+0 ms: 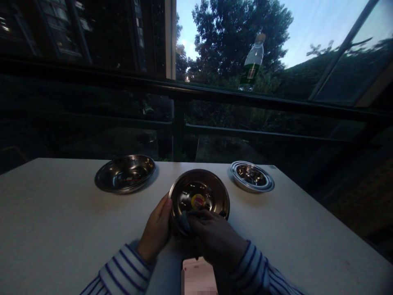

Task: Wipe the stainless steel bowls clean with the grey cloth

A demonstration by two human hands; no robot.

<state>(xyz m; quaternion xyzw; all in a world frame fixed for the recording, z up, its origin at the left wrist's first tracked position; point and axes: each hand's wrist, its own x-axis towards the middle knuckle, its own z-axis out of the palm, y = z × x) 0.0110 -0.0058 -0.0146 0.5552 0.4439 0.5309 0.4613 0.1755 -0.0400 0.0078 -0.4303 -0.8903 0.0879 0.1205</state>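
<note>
A steel bowl (199,194) with a yellow and red sticker inside stands tilted toward me on the white table (61,229). My left hand (156,231) grips its left rim, fingers curled round the edge. My right hand (215,237) presses a small grey cloth (185,221) against the bowl's near inner wall, fingers closed on the cloth. Both wrists wear white sleeves with blue stripes.
A wide shallow steel bowl (125,173) sits at the back left and a smaller stack of steel bowls (252,176) at the back right. A phone (198,276) lies near the front edge. A plastic bottle (252,63) stands on the dark railing behind the table.
</note>
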